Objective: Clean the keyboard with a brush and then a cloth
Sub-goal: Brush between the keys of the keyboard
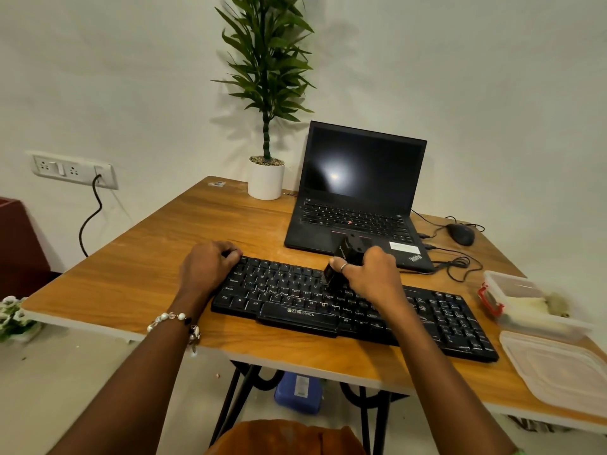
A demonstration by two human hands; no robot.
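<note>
1. One wooden table with a warm grain top and black metal legs stands against a plain pale wall; a white socket plate at 10 o'clock has a black cable hanging from it.
2. At 12 o'clock a tall green plant rises from a white cylindrical pot, and just beside it an open black laptop shows a dark screen; "ThinkPad" is printed on its palm rest.
3. A black wired mouse lies at 2 o'clock, well apart from the hands.
4. The black plastic keyboard lies across the middle of the table, with "ZEBRONICS" in white on its front edge.
5. The left hand rests curled over the keyboard's far left corner, pressing it down rather than gripping anything.
6. The right hand, a ring on one finger, is closed around a black brush whose bristles touch the keys near the centre.
7. At 3 o'clock sit a clear plastic container with red clips and, in front of it, a translucent lid.
</note>
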